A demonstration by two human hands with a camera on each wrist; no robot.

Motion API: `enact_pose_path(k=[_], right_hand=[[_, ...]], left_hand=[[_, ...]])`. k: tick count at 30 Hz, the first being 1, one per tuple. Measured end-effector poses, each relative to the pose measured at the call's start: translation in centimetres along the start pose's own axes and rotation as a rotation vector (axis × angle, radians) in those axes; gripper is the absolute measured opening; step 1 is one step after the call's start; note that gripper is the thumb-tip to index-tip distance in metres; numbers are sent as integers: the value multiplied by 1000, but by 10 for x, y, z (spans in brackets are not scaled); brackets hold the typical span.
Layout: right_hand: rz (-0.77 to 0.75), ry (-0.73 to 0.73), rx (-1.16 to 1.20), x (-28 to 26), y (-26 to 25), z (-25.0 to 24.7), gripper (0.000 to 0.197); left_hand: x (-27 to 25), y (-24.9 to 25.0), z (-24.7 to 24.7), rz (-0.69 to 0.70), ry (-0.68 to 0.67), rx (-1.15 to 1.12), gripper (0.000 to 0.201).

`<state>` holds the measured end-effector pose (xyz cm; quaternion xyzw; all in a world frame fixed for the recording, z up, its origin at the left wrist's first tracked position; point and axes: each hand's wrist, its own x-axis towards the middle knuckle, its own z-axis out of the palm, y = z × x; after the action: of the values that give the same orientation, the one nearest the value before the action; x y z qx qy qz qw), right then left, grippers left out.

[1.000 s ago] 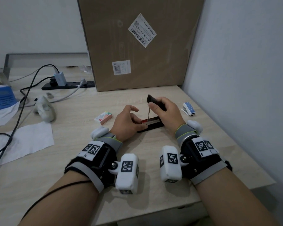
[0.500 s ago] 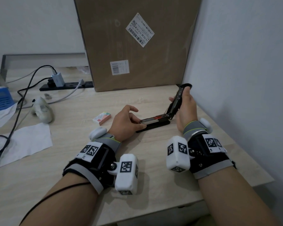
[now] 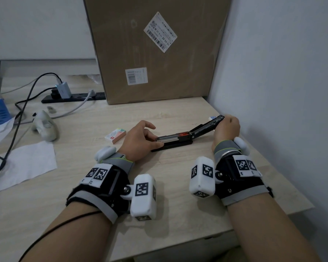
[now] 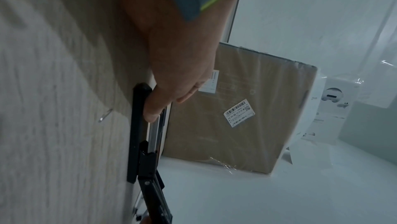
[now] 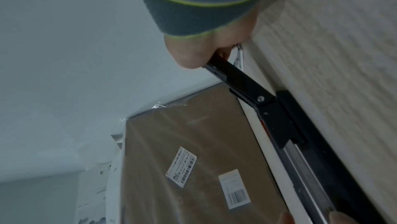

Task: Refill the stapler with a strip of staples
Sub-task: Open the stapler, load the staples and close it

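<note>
**Stapler Lay Opened Flat, Held at Both Ends**

While the black stapler [image 3: 175, 141] rested on the pale wooden table [image 3: 178, 186], its top arm [image 3: 206, 125] was swung back to the right and lay low, slanting only slightly upward from the hinge; the metal staple channel [image 3: 169, 138] was exposed along the base, with a red part showing near the hinge. The right hand [image 3: 226, 127] curled its grip around the far end of the top arm, close to the white wall; the right wrist view showed thumb and fingers closed on that black arm. The left hand [image 3: 140, 138] rested on the table at the front end of the stapler; its thumb [image 4: 153, 108] pressed against the tip of the channel and base, the other fingers loosely bent, so that grip was a light pinch on the stapler's nose. A small staple box [image 3: 115, 135] lay just beyond the left hand, apart from it; a large cardboard box [image 3: 155, 53] stood at the back of the table; a white paper sheet [image 3: 25, 163] and dark cables [image 3: 21, 108] lay off to the left.
</note>
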<state>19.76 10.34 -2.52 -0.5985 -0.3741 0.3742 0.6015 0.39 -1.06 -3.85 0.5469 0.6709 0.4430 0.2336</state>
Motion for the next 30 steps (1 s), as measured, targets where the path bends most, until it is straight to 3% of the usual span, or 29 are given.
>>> enact_pose_path(k=[4, 10, 15, 22, 24, 26, 28, 30], right_hand=[[-31, -17, -443, 1, 2, -6, 45], [-35, -138, -698, -3, 3, -6, 58], [-23, -124, -688, 1, 7, -6, 55], [-322, -19, -352, -6, 2, -4, 31], [-346, -14, -267, -8, 1, -1, 31], [-336, -22, -216, -10, 2, 0, 30], [-331, -28, -202, -12, 3, 1, 29], [-336, -51, -190, -15, 3, 2, 29]], left_hand=[[-1, 0, 0, -3, -4, 4, 47], [-1, 0, -2, -9, -8, 1, 49], [-1, 1, -1, -5, -6, -11, 47], [-2, 1, -2, 17, -10, 9, 40], [1, -2, -6, 39, 68, -17, 33], [6, -7, -15, 88, 239, -29, 20], [12, -13, -23, 108, 374, 72, 12], [16, -15, -30, 61, 399, 231, 13]])
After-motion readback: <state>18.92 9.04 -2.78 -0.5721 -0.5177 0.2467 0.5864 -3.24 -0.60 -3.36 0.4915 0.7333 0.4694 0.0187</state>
